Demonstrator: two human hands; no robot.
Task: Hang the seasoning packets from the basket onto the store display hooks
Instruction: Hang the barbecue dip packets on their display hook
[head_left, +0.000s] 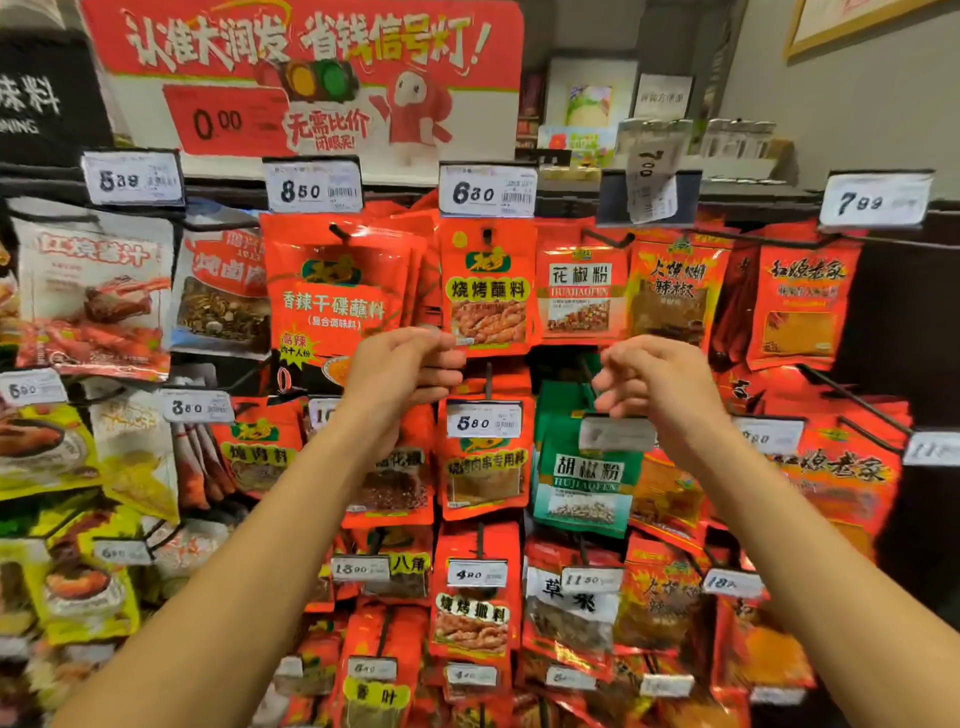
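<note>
Both hands raised in front of a packed hook display. Left hand (402, 366) has fingers curled, thumb and forefinger pinching the lower left corner of the red barbecue dip packet (487, 291). That packet hangs upright on its hook (487, 235) under the 6.80 price tag (487, 190), long axis vertical, printed face toward the camera, top hole on the hook. Right hand (655, 375) fingers loosely curled, slightly spread, gripping nothing, hovering apart from the stock, just above a blurred tag (616, 433) and the green pepper powder packet (584, 480).

Room: very tight. Left of the left fingers, the larger red spicy dip packet (332, 299) nearly touches the pinched packet's edge. Right of it, the huajiao powder packet (581, 291) overlaps close. Below the left fingers, the 5.80 tag (484, 422) sits just beside the knuckles. Between the two hands a narrow dark gap. Basket not in view.
</note>
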